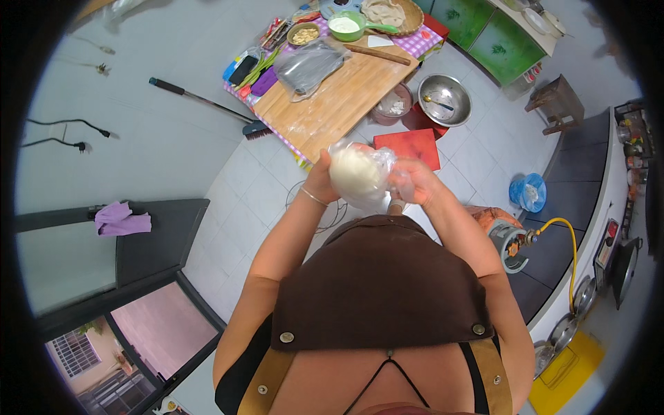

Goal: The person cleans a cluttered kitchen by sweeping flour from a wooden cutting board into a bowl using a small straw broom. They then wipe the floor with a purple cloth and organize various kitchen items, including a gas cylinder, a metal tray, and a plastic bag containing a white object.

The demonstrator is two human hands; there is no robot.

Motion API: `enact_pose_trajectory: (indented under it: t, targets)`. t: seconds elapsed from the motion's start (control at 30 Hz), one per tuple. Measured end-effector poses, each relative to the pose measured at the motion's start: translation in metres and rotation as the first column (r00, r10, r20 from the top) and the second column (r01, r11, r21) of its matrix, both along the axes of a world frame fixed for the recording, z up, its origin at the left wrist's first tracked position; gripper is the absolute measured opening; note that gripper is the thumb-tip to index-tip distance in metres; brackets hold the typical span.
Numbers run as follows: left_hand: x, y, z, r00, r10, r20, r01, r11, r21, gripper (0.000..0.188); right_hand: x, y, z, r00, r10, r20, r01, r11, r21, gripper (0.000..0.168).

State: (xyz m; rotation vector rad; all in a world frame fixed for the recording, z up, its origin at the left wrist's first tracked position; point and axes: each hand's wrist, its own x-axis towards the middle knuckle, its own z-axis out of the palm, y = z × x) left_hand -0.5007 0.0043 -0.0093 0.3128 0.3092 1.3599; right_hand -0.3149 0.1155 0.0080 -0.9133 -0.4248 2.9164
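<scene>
A pale, smooth ball of dough (355, 170) sits inside a clear plastic bag (386, 158) in front of my apron. My left hand (322, 179) cups the bagged dough from its left side, thumb up. Bunched plastic at the bag's right end is gripped by my right hand (417, 179). The hands are raised near the front corner of a wooden board (332, 109) with flour traces. On the board lie a rolling pin (378, 54) and a grey item wrapped in clear plastic (311, 62).
Behind the board stand a green bowl of white powder (346, 26), a basket with cloth (415, 15) and a small bowl of pale pieces (304, 35). A steel basin (445, 100) and a red stool (407, 148) are at right. A gas cylinder (508, 244) stands near my right elbow.
</scene>
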Motion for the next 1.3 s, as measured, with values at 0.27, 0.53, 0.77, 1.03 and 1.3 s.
enact_pose_trajectory:
  t: [0.27,0.53,0.77,1.03,1.3]
  targets:
    - [0.028,0.110,0.021,0.266,-0.088,-0.960,-0.079,0.991,-0.113,0.056,0.018,0.125,0.020,0.929,0.225,0.293,-0.363,0.698,0.617,0.014]
    - [0.037,0.167,-0.018,0.629,-0.169,-0.759,-0.201,0.907,-0.369,0.032,-0.018,0.167,-0.004,0.988,0.093,0.127,-0.156,0.703,0.694,0.017]
    - [0.004,0.198,-0.058,0.999,-0.033,0.003,0.030,0.880,-0.474,0.034,-0.046,0.170,-0.006,0.857,-0.032,0.514,-0.506,-0.239,0.829,0.017]
    - [-0.044,0.222,-0.082,0.989,0.130,0.077,-0.097,0.939,-0.329,0.025,-0.074,0.194,-0.058,0.922,0.113,0.369,-0.385,0.348,0.855,0.020]
    - [-0.120,0.241,-0.047,0.492,-0.145,-0.858,-0.307,0.894,-0.327,0.023,-0.145,0.224,-0.059,0.925,0.154,0.347,-0.378,0.447,0.810,0.020]
